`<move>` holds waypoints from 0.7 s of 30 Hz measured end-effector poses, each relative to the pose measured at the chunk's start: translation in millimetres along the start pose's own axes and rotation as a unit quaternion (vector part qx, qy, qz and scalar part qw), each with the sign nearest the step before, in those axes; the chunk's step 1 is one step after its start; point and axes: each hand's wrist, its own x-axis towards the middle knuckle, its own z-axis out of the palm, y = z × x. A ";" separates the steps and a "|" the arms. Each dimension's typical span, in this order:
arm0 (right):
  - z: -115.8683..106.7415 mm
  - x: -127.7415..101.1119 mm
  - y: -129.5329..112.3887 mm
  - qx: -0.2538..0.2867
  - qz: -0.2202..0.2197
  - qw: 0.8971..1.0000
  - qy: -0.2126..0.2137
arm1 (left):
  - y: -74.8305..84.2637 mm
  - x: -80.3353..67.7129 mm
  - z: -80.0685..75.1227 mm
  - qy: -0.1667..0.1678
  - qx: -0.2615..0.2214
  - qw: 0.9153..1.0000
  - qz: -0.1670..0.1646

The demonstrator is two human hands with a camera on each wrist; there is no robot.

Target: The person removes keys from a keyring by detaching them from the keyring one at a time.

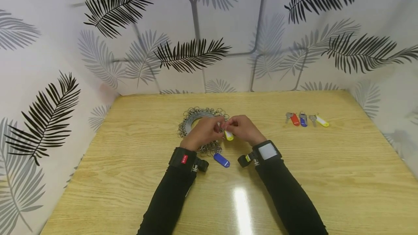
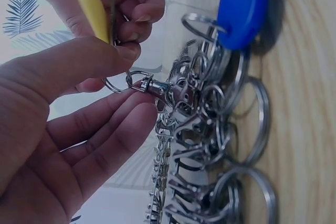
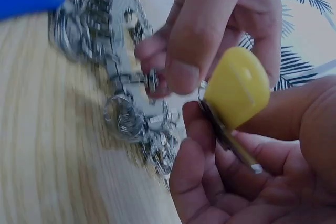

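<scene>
My left hand [image 1: 205, 132] pinches a small split ring [image 2: 112, 87] between thumb and fingers. The ring hangs from a metal swivel clasp [image 2: 156, 87], one of many crowded around a large grey hoop [image 1: 188, 123]. Facing it, my right hand [image 1: 243, 129] holds a yellow key tag [image 3: 239, 90] with a key [image 3: 242, 157] beside it. The tag's ring lies right at the left thumb tip in the right wrist view; the fingers partly hide it. A blue key tag [image 1: 222, 160] is attached by its ring at the near side of the hoop.
On the wooden table [image 1: 339, 177], to the right, lie a red tag [image 1: 295, 119], another blue tag [image 1: 303, 120] and another yellow tag [image 1: 322, 121], with keys [image 1: 313, 119] by them. A leaf-patterned wall [image 1: 222, 71] stands behind the table.
</scene>
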 end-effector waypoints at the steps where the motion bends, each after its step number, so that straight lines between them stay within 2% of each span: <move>1: 0.5 -0.1 -0.5 0.004 0.003 1.000 -0.001 | -0.4 -0.3 0.0 0.003 0.000 1.000 0.000; 3: 1.4 0.0 -1.1 0.013 0.011 1.000 0.000 | -1.2 -0.8 -0.1 0.007 -0.002 1.000 0.001; 6: 2.1 1.3 -0.9 0.003 -0.006 1.000 0.006 | -2.0 -1.0 -0.6 0.014 -0.006 1.000 0.001; 10: 3.1 4.1 0.6 -0.048 -0.060 0.997 0.016 | -1.6 -1.3 -2.1 0.018 -0.007 1.000 -0.008; 13: 4.2 5.6 1.9 -0.079 -0.077 0.994 0.024 | -1.3 -1.5 -2.4 0.018 -0.001 1.000 -0.012; 17: 4.9 5.1 2.9 -0.078 -0.067 0.994 0.031 | -2.3 -1.0 -1.3 0.018 0.003 1.000 -0.011; 21: 4.4 2.9 1.4 -0.019 -0.030 0.999 0.027 | -3.5 0.0 -0.3 0.020 0.006 1.000 -0.001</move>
